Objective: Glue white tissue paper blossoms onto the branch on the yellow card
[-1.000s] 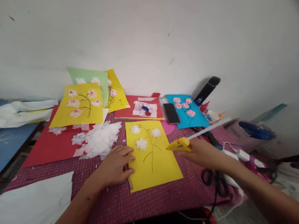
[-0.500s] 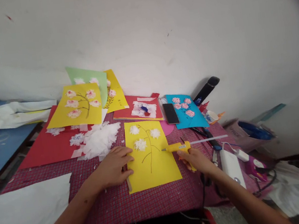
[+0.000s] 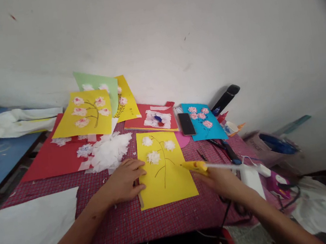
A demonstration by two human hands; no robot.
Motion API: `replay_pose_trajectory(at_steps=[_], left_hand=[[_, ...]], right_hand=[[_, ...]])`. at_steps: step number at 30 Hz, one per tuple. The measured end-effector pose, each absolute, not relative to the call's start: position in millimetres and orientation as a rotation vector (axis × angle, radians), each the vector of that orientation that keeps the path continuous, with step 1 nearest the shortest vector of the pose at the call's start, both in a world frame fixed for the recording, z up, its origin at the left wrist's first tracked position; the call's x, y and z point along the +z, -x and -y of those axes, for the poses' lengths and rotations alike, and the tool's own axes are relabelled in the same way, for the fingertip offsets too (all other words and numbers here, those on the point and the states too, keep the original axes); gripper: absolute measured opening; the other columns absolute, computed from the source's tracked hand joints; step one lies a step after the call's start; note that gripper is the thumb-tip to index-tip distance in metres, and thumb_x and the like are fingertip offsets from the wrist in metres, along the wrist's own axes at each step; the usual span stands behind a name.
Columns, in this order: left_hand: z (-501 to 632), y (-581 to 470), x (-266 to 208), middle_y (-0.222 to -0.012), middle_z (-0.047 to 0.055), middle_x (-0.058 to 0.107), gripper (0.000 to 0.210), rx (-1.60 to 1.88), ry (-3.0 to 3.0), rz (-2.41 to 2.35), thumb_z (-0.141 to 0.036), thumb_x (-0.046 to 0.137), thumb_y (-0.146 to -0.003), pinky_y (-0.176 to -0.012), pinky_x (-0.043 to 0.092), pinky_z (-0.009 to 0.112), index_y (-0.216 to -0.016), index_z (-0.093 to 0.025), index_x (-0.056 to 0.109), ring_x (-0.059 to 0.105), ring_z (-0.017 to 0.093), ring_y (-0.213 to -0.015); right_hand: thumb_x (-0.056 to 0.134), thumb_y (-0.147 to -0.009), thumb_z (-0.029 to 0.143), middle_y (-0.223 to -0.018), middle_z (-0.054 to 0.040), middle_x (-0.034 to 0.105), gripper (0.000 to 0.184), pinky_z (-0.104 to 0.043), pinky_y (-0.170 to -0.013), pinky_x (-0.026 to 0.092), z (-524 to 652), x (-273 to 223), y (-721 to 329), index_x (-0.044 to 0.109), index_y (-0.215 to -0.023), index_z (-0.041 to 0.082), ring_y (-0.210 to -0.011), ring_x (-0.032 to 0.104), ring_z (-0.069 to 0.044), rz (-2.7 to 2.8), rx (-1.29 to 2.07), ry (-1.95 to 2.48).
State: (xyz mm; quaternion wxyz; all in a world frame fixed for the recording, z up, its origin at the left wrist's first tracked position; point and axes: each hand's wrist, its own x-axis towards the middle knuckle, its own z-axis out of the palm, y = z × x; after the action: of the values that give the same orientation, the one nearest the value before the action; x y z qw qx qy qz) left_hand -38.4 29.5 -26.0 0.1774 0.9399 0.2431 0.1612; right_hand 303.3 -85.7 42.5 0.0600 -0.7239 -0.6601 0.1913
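A sheet of yellow paper (image 3: pixel 178 184) lies before me with a drawn dark branch and three white tissue-paper flowers (image 3: pixel 153 157) on its upper part. My left hand (image 3: pixel 125 181) rests flat at the sheet's left edge, fingers apart, fingertips on the paper. In my right hand (image 3: pixel 219 180) is a yellow hot glue gun (image 3: pixel 195 166), with a clear glue stick jutting from its back. Its nozzle points left over the sheet's right side, close to the tip of a drawn twig; whether it touches is unclear. Motion blurs the gun and hand slightly.
White tissue pieces (image 3: pixel 109 151) are heaped on red card (image 3: pixel 51 162) at left. Finished flower pictures, one on yellow paper (image 3: pixel 70 124), lean behind. A phone (image 3: pixel 186 124) and a blue flower picture (image 3: pixel 212 131) lie beyond the sheet. A white power strip (image 3: pixel 251 180) sits at right.
The glue gun has turned and tilted in my right hand, its rear end swinging down and towards me. My left hand stays in place on the yellow sheet.
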Motion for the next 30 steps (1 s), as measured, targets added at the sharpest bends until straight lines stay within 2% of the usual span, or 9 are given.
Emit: replay_pose_trajectory(at_steps=[3,5,7,10,14,19,22,26,30], left_hand=[[-28.9,38.6,-25.2,-0.13,0.008,0.058,0.034,0.444,-2.656,-0.699,-0.028,0.07,-0.078,-0.107,0.036,0.048,-0.112,-0.023,0.067,0.051,0.029,-0.122],[-28.7,38.6,-25.3,-0.13,0.008,0.058,0.033,0.443,-2.655,-0.705,-0.029,0.07,-0.079,-0.107,0.036,0.049,-0.111,-0.023,0.067,0.051,0.029,-0.121],[-28.9,38.5,-25.9,-0.13,0.008,0.058,0.033,0.439,-2.659,-0.704,-0.03,0.07,-0.079,-0.106,0.037,0.049,-0.111,-0.023,0.067,0.051,0.029,-0.122],[-29.3,38.3,-27.6,-0.132,0.009,0.058,0.034,0.429,-2.67,-0.706,-0.03,0.07,-0.079,-0.107,0.036,0.049,-0.112,-0.024,0.067,0.05,0.029,-0.123],[-30.0,38.2,-27.9,-0.132,0.009,0.058,0.034,0.433,-2.68,-0.705,-0.031,0.07,-0.079,-0.107,0.036,0.049,-0.112,-0.024,0.067,0.05,0.029,-0.123],[-30.5,37.5,-25.1,-0.131,0.009,0.058,0.033,0.422,-2.681,-0.701,-0.031,0.069,-0.08,-0.107,0.036,0.05,-0.112,-0.023,0.067,0.051,0.029,-0.123],[-29.7,37.0,-26.4,-0.131,0.009,0.058,0.034,0.431,-2.681,-0.696,-0.031,0.07,-0.079,-0.106,0.038,0.05,-0.112,-0.023,0.067,0.052,0.029,-0.122],[-29.3,37.6,-25.8,-0.131,0.009,0.059,0.033,0.478,-2.676,-0.684,-0.03,0.071,-0.079,-0.106,0.039,0.05,-0.111,-0.024,0.067,0.053,0.029,-0.121],[-33.1,44.8,-10.3,-0.129,0.009,0.062,0.024,0.747,-2.56,-0.731,-0.028,0.06,-0.09,-0.105,0.042,0.046,-0.113,-0.024,0.067,0.056,0.025,-0.12]], right_hand=[[0.063,-0.083,0.038,-0.06,-0.001,0.066,0.021,-0.025,-0.051,0.046,74.8,32.8,-321.7,0.065,-0.087,0.018,-0.056,0.062,-0.018,1.423,1.074,2.106],[0.06,-0.084,0.038,-0.051,0.0024,0.058,0.021,-0.022,-0.043,0.041,67.2,21.6,-331.0,0.059,-0.077,0.019,-0.044,0.053,-0.013,1.278,1.197,2.082],[0.055,-0.085,0.038,-0.049,0.0036,0.054,0.024,-0.021,-0.039,0.04,60.8,9.9,-336.5,0.054,-0.071,0.019,-0.039,0.048,-0.01,1.268,1.247,2.067],[0.053,-0.086,0.04,-0.056,0.002,0.059,0.024,-0.021,-0.04,0.045,54.5,-4.3,-339.8,0.054,-0.073,0.019,-0.042,0.052,-0.01,1.272,1.274,2.068],[0.049,-0.091,0.043,-0.068,-0.0026,0.067,0.027,-0.022,-0.043,0.047,49.7,-13.3,-343.2,0.058,-0.086,0.018,-0.05,0.063,-0.013,1.343,1.159,2.195],[0.057,-0.087,0.05,-0.07,-0.0098,0.071,0.038,-0.026,-0.056,0.043,45.9,-7.7,-345.4,0.061,-0.07,0.016,-0.067,0.069,-0.02,1.595,0.79,2.422],[0.056,-0.087,0.054,-0.073,-0.0117,0.072,0.043,-0.028,-0.063,0.041,48.4,1.4,-341.1,0.064,-0.068,0.017,-0.076,0.069,-0.025,1.727,0.594,2.491],[0.052,-0.089,0.056,-0.078,-0.0117,0.073,0.042,-0.029,-0.061,0.039,64.1,13.6,-329.6,0.068,-0.081,0.017,-0.076,0.069,-0.026,1.799,0.38,2.521],[0.048,-0.094,0.05,-0.083,-0.0062,0.074,0.035,-0.028,-0.058,0.041,95.7,12.6,-310.1,0.067,-0.091,0.021,-0.071,0.069,-0.022,1.849,0.317,2.275]])
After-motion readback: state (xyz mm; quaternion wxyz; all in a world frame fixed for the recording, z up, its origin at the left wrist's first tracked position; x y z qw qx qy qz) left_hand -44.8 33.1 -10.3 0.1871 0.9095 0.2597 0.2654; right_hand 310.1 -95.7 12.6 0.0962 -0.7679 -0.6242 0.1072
